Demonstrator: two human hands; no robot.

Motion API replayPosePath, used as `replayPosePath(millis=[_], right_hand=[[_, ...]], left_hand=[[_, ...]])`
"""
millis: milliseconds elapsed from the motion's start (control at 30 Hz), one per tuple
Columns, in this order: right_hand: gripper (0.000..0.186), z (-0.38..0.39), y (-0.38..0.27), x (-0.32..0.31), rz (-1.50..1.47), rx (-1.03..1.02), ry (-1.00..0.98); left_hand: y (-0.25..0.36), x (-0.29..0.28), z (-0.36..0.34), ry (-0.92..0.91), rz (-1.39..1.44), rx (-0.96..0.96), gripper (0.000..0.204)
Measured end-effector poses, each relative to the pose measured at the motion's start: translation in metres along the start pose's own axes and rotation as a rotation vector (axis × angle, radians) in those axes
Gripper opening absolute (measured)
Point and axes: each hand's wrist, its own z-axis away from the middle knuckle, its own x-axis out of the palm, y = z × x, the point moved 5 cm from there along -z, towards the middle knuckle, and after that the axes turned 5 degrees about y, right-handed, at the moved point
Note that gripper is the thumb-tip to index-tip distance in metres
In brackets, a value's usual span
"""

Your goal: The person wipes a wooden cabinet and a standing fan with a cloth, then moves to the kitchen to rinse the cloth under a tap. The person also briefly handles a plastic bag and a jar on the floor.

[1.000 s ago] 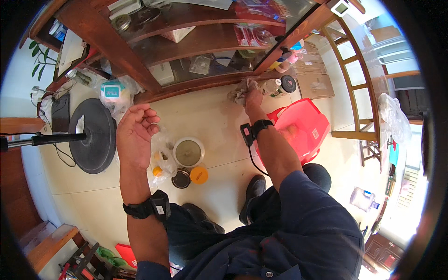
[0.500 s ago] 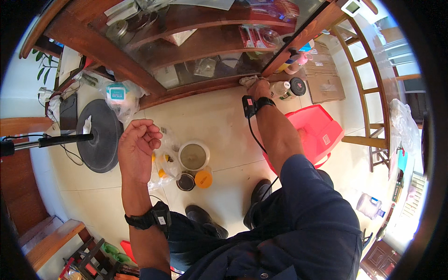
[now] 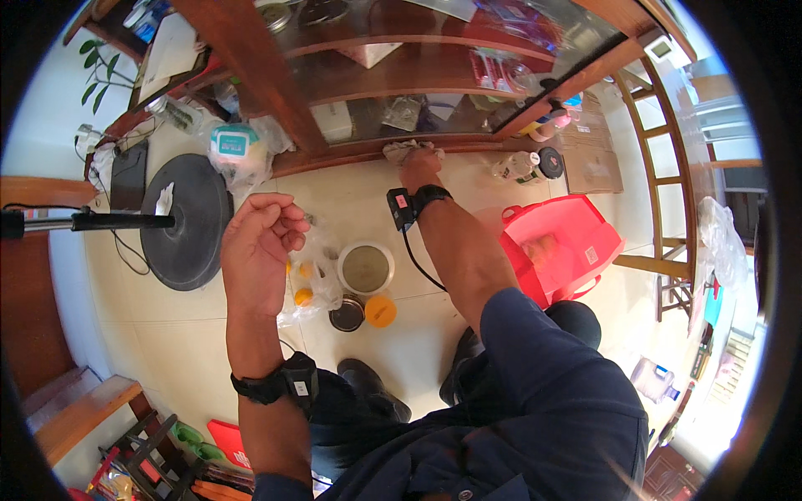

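My right hand (image 3: 421, 169) presses a crumpled, greyish-white rag (image 3: 399, 152) against the bottom wooden rail of the glass-fronted cabinet (image 3: 368, 156). Part of the rag is hidden under the fingers. My left hand (image 3: 264, 234) hangs in the air to the left, palm turned inward, its fingers loosely curled with nothing visible in them. Below and right of it on the floor stands a white-rimmed tub (image 3: 366, 268) with murky contents. Beside the tub are a dark round jar or lid (image 3: 347, 314), an orange lid (image 3: 380, 311) and a clear plastic bag (image 3: 313, 271) with yellow-orange things inside.
A red bag (image 3: 564, 250) lies right of my right forearm. Jars (image 3: 547, 163) and a flat cardboard box (image 3: 593, 154) stand by the cabinet's right end. To the left are a round black stand base (image 3: 185, 221) and a bagged wipes pack (image 3: 234, 144). A wooden chair (image 3: 668, 159) stands far right.
My right hand has slid left along the cabinet's bottom rail with the rag. The view has shifted slightly. My left hand keeps its loose curl.
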Motion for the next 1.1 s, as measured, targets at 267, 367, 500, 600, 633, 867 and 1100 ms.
replayPosePath(millis=[267,367,500,600,633,867,1100], right_hand=[[0.053,0.028,-0.089,-0.001,-0.126,-0.05,0.019],[0.053,0.032,-0.112,0.001,-0.244,-0.066,0.016],[0.053,0.04,-0.15,0.004,-0.584,-0.075,-0.008],[0.053,0.046,-0.19,0.011,-0.994,-0.037,-0.067],[0.053,0.048,-0.202,0.014,-1.137,-0.016,-0.1],[0.055,0.083,-0.231,0.017,-1.612,0.099,-0.368],[0.039,0.144,-0.182,-0.085,-0.873,-0.47,0.093]], left_hand=[[0.011,-0.021,0.012,-0.005,-0.006,0.0,0.018],[0.016,-0.03,0.016,0.0,0.017,0.012,0.018],[0.021,-0.039,0.019,0.022,0.062,0.025,0.018],[0.024,-0.043,0.022,0.038,0.085,0.042,0.019],[0.024,-0.045,0.023,0.043,0.082,0.044,0.019],[0.028,-0.05,0.019,0.041,0.037,0.049,0.02],[0.024,-0.037,0.009,0.016,0.127,0.05,0.019]])
